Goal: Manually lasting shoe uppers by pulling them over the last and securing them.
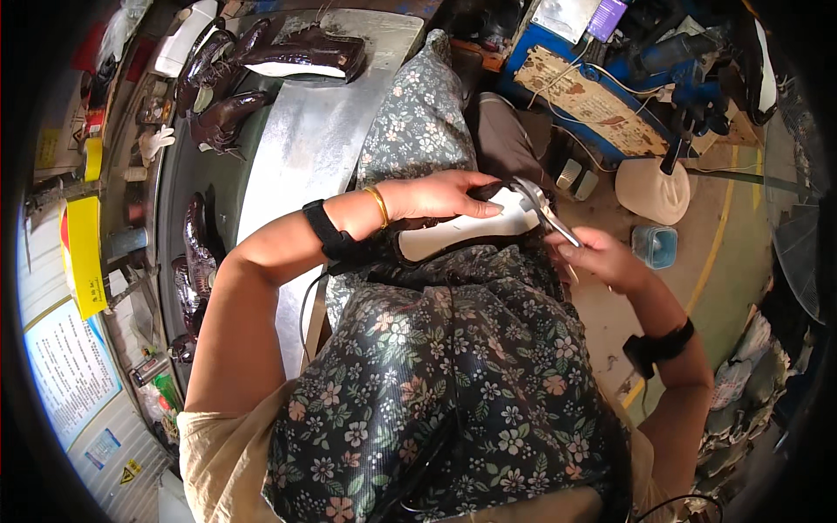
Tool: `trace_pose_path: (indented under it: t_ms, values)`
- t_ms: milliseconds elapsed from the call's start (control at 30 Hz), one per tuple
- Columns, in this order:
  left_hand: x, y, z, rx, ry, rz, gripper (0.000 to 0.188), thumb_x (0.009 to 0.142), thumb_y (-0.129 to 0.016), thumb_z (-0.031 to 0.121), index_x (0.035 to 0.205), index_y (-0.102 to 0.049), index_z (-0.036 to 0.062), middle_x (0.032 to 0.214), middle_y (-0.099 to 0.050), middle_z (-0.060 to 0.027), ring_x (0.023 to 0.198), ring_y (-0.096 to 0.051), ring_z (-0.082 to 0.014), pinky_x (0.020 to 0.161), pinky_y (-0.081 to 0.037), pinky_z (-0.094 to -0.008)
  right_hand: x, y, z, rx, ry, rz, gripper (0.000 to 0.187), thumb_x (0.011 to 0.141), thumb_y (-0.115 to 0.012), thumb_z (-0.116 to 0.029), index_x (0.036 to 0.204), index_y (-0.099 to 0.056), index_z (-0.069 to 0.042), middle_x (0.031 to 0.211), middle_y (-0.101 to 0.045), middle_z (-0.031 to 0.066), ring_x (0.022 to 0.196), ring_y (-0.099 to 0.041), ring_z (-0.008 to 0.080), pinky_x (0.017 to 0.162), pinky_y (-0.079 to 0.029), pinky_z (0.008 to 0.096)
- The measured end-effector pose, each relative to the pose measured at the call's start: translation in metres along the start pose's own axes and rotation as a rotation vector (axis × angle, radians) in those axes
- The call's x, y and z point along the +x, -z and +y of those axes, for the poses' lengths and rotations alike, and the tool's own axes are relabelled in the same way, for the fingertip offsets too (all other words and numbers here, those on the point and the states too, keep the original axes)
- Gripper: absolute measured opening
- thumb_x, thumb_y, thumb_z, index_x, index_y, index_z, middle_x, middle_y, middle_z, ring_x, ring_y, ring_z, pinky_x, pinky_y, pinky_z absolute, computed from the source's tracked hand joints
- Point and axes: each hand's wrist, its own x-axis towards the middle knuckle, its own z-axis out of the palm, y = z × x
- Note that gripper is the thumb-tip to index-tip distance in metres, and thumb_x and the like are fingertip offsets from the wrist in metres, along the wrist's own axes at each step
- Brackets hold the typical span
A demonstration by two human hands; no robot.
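A dark, glossy shoe upper with a white bottom (466,234) lies sole up across my lap, its end pointing right. My left hand (445,196) grips it from the far side, thumb pressed on the white face and fingers curled over the dark edge. In my right hand (602,259) is a pair of metal pincers (551,216), fingers wrapped around the handles. Its curved head meets the dark rim at the shoe's right end. Whether the jaws are clamped on the material is too small to tell. A floral apron (436,366) covers my lap beneath the shoe.
On the left, a metal-topped bench (296,166) borders a dark conveyor belt (231,187) carrying several glossy dark shoes (305,54). A blue machine (602,96) with loose cables stands ahead right. Near it are a beige bucket-like container (652,190) and a small blue tub (654,247).
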Motion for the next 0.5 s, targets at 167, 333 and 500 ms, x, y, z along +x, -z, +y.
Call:
trace_pose_path:
  t_ms: [167, 333, 500]
  values:
    - [0.004, -0.001, 0.000, 0.168, -0.065, 0.064, 0.064, 0.092, -0.069, 0.029, 0.141, -0.042, -0.0004, 0.122, -0.061, -0.0070, 0.111, -0.051, -0.0110, 0.097, -0.041, -0.0257, 0.008, 0.030, -0.016, -0.268, 0.007, -0.086, 0.031, 0.100, -0.053, -0.024, 0.125, -0.058, -0.005, 0.090, -0.052, -0.0069, 0.080, -0.045, 0.0023, 0.070, -0.041, 0.0212]
    - [0.005, 0.002, -0.004, 0.130, -0.085, 0.099, 0.058, 0.091, -0.069, 0.029, 0.140, -0.047, 0.0058, 0.125, -0.061, -0.0069, 0.113, -0.053, -0.0125, 0.099, -0.041, -0.0270, 0.019, 0.038, -0.014, -0.248, 0.043, -0.195, 0.032, 0.102, -0.051, -0.033, 0.111, -0.061, -0.005, 0.083, -0.053, -0.0058, 0.072, -0.047, 0.0034, 0.064, -0.042, 0.0226]
    - [0.009, 0.006, -0.009, 0.333, -0.134, 0.147, 0.061, 0.090, -0.069, 0.029, 0.141, -0.045, 0.0059, 0.126, -0.060, -0.0133, 0.110, -0.058, -0.0172, 0.095, -0.044, -0.0287, 0.036, 0.026, 0.000, -0.362, 0.044, -0.034, 0.028, 0.100, -0.054, -0.030, 0.102, -0.060, -0.003, 0.076, -0.057, 0.0056, 0.064, -0.054, 0.0163, 0.059, -0.045, 0.0338]
